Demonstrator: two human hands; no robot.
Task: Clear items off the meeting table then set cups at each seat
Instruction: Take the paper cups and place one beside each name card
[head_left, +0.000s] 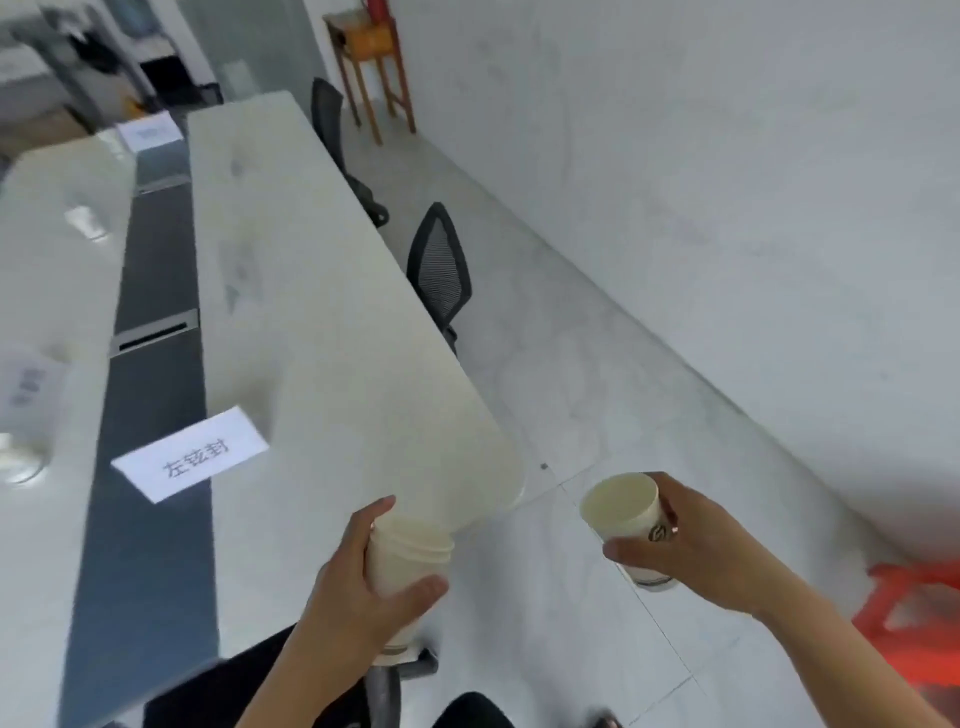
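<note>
My left hand (358, 587) grips a stack of cream paper cups (408, 553) held over the near corner of the white meeting table (322, 322). My right hand (691, 551) holds a single cream paper cup (623, 512) with a small logo, out over the floor to the right of the table's corner. A white name card (189, 454) with printed characters lies on the table near the dark centre strip (150, 426). On the table's far left side stands another cup (85, 223), blurred.
Two black mesh office chairs (439, 265) (327, 117) are tucked along the table's right edge. A wooden stool (374, 62) stands by the far wall. An orange plastic stool (914, 629) sits at the lower right. A glass (21, 457) and another name card (148, 132) lie on the table.
</note>
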